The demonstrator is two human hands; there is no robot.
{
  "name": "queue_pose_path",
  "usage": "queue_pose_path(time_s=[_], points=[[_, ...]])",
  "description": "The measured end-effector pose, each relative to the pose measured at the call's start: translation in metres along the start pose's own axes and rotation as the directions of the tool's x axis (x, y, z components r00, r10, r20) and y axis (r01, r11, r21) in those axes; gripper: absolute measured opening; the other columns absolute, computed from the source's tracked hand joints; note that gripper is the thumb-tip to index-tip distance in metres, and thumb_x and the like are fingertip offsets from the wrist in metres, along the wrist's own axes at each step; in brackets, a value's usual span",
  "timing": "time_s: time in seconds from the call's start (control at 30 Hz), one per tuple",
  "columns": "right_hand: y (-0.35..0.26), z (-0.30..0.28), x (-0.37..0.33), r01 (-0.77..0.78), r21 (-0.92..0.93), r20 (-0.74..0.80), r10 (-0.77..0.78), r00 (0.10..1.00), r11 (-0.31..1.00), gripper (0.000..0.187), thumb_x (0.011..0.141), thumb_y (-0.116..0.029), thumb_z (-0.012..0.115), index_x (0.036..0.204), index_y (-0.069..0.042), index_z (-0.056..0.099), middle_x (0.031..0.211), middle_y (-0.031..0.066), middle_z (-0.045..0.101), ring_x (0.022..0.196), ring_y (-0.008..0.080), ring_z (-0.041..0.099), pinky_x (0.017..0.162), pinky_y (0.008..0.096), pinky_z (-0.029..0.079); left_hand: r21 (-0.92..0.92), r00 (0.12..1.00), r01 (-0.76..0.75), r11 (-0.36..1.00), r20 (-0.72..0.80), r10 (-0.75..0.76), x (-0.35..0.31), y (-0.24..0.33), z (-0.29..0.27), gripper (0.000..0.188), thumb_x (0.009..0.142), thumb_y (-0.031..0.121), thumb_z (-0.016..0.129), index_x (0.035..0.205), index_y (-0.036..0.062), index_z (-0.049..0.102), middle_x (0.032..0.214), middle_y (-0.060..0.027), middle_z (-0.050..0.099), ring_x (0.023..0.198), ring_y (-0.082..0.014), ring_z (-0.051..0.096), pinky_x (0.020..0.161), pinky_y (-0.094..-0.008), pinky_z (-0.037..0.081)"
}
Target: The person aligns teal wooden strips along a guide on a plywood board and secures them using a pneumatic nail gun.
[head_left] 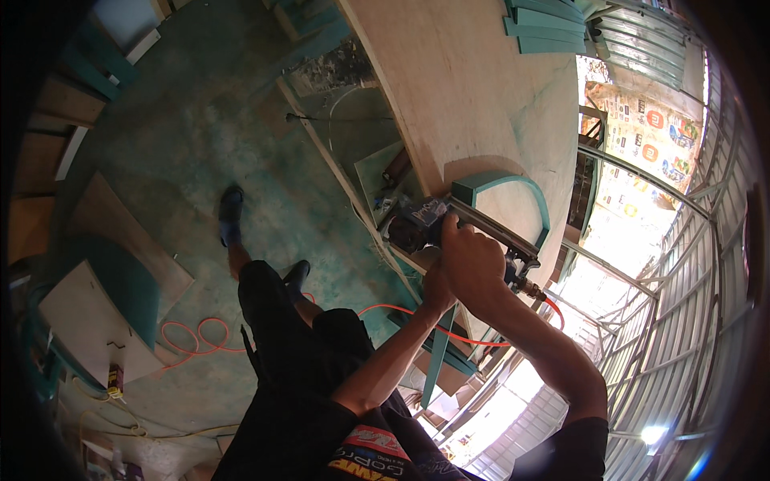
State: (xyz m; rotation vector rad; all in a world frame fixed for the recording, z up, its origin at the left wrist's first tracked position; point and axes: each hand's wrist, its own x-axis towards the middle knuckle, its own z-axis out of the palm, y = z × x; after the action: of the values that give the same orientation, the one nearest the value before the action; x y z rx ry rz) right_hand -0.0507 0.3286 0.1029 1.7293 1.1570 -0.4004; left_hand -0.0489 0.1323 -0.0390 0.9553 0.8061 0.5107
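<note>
My right hand (473, 258) is wrapped round the grip of a dark pneumatic nail gun (419, 215), with the index finger reaching up along its body. The gun lies tilted at the near left edge of the plywood worktop, its long magazine slanting to the right. Just beyond it stands a curved teal strip (487, 179), bent like an arch, on the worktop. My left hand (438, 287) is beside and partly under my right hand; its fingers are hidden, and what it touches does not show. A red air hose (555, 309) runs from the gun's rear fitting.
The plywood worktop (473, 88) stretches away, with teal strips (545, 28) stacked at its far end. Below its left edge is an open wooden frame (333, 148). The hose loops across the floor (184, 152). Boards and a curved teal piece (120, 280) stand at left.
</note>
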Motion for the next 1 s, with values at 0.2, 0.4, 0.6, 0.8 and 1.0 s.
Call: queue_pose_path(time_s=[0.2, 0.4, 0.6, 0.8, 1.0], points=[[-0.015, 0.013, 0.001, -0.03, -0.051, -0.023, 0.029, 0.999, 0.998, 0.04, 0.085, -0.014, 0.066, 0.116, 0.01, 0.056, 0.085, 0.0146, 0.071, 0.074, 0.0252, 0.075, 0.059, 0.0315, 0.061, 0.026, 1.0, 0.0, 1.0, 0.032, -0.001, 0.006, 0.006, -0.005, 0.05, 0.084, 0.025, 0.077, 0.126, 0.009, 0.056, 0.112, -0.013, 0.067, 0.108, -0.029, 0.065, 0.089, -0.0389, 0.052], [-0.023, 0.014, 0.002, -0.031, -0.069, -0.06, 0.027, 0.998, 0.997, 0.047, 0.083, -0.014, 0.067, 0.119, 0.014, 0.057, 0.084, 0.0137, 0.071, 0.073, 0.0222, 0.074, 0.06, 0.03, 0.06, 0.017, 1.0, 0.013, 1.0, 0.021, -0.014, 0.01, 0.011, -0.006, 0.052, 0.085, 0.026, 0.075, 0.129, 0.0086, 0.054, 0.113, -0.0141, 0.067, 0.108, -0.0292, 0.065, 0.09, -0.0393, 0.052], [-0.033, 0.016, 0.005, -0.079, -0.074, -0.065, 0.074, 0.995, 0.994, 0.05, 0.081, -0.015, 0.07, 0.119, 0.016, 0.057, 0.089, 0.0152, 0.072, 0.076, 0.021, 0.074, 0.062, 0.0303, 0.06, 0.01, 0.999, 0.023, 1.0, 0.025, -0.023, 0.009, 0.018, -0.009, 0.055, 0.087, 0.027, 0.074, 0.132, 0.0081, 0.051, 0.114, -0.0152, 0.067, 0.109, -0.0294, 0.065, 0.09, -0.0396, 0.052], [-0.034, 0.006, 0.006, -0.084, -0.066, -0.003, 0.084, 0.996, 0.994, 0.049, 0.081, -0.014, 0.071, 0.118, 0.016, 0.059, 0.091, 0.0162, 0.072, 0.08, 0.0209, 0.075, 0.062, 0.0306, 0.061, 0.004, 0.999, 0.025, 1.0, 0.026, -0.025, 0.012, 0.021, -0.009, 0.057, 0.088, 0.028, 0.073, 0.136, 0.0077, 0.049, 0.116, -0.0162, 0.067, 0.109, -0.0296, 0.065, 0.091, -0.04, 0.052], [-0.034, -0.001, 0.008, -0.067, -0.056, 0.032, 0.069, 0.997, 0.996, 0.039, 0.081, -0.013, 0.072, 0.11, 0.012, 0.065, 0.095, 0.0166, 0.071, 0.083, 0.0213, 0.075, 0.062, 0.0307, 0.061, -0.009, 1.0, 0.02, 1.0, 0.023, -0.019, 0.013, 0.023, -0.008, 0.059, 0.089, 0.029, 0.072, 0.139, 0.0073, 0.046, 0.117, -0.0173, 0.066, 0.11, -0.0297, 0.065, 0.092, -0.0404, 0.052]])
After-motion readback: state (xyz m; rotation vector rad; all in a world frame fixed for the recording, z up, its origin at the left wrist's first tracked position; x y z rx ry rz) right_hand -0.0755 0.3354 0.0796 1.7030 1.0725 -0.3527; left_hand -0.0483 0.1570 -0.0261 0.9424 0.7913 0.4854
